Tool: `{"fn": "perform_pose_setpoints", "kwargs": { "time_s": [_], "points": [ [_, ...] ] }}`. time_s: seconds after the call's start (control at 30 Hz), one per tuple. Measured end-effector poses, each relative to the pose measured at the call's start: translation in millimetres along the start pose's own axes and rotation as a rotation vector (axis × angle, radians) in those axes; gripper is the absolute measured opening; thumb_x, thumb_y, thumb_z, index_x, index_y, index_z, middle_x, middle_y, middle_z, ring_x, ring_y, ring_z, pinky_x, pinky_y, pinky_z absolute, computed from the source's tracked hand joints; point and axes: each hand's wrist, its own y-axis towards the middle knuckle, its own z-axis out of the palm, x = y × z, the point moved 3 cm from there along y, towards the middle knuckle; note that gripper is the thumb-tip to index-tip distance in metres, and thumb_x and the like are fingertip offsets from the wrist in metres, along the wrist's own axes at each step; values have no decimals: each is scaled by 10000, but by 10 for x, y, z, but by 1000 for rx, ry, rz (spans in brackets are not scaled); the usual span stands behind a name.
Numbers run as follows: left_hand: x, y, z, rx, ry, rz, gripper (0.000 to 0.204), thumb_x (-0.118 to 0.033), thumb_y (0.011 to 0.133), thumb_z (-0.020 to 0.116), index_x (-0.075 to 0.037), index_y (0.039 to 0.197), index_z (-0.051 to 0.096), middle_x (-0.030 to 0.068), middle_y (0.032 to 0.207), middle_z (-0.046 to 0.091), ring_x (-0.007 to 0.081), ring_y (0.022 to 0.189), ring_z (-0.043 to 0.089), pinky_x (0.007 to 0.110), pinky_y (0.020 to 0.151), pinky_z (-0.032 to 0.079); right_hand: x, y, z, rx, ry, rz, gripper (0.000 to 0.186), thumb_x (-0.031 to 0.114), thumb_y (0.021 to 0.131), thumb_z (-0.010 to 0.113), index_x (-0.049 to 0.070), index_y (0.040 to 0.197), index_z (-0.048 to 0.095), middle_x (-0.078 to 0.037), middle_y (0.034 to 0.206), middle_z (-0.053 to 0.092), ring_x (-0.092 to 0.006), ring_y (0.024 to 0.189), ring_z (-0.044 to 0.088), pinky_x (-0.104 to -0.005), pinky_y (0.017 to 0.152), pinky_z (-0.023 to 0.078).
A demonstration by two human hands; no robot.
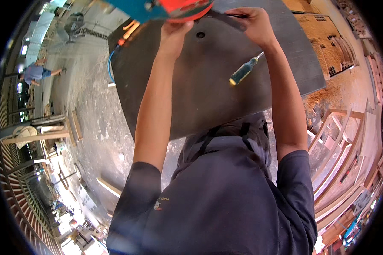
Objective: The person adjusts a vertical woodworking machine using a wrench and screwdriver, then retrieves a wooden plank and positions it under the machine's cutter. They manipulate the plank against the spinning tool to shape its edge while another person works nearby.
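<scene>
My right hand grips a dark flat metal bar at the top of the view; the bar's far end runs to the red part of a machine. My left hand is raised to the underside of that red-and-teal machine. Its fingers are closed and partly hidden there, so what they hold cannot be made out. Below my right hand, a screwdriver with a dark blue-green handle and yellow end lies on the dark tabletop. Between my hands the tabletop has a small round dark hole.
Orange-handled pliers-like tool and a blue hose are at the table's left edge. Sawdust covers the floor at right, with a wooden frame nearer me. A fan and another person are far left.
</scene>
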Motion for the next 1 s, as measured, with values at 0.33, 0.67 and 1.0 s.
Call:
{"fn": "perform_pose_setpoints", "kwargs": {
  "time_s": [0.33,0.67,1.0],
  "points": [
    [19,-64,-48,-76,234,78,533,81,856,687,-38,1350,528,56,1387,536,184,1241,530,367,1081,403,52,495,-90,-481,-236,-75,205,199,862,707,0,897,741,-121,761,721,-138,646,638,-304,620,506],
    [14,187,332,-112,466,48,581,106,836,656,-46,1380,518,80,1284,587,212,1201,548,378,1036,451,-72,814,-61,-717,1045,508,184,163,955,618,14,848,604,17,567,472,-65,413,404,-238,379,289],
    [20,90,309,-294,378,-42,648,85,782,640,-73,1395,501,83,1242,594,226,1194,539,430,1077,403,-245,1026,43,-707,318,155,85,97,947,646,20,909,648,-24,637,616,-114,490,535,-251,487,407]
  ]
}}
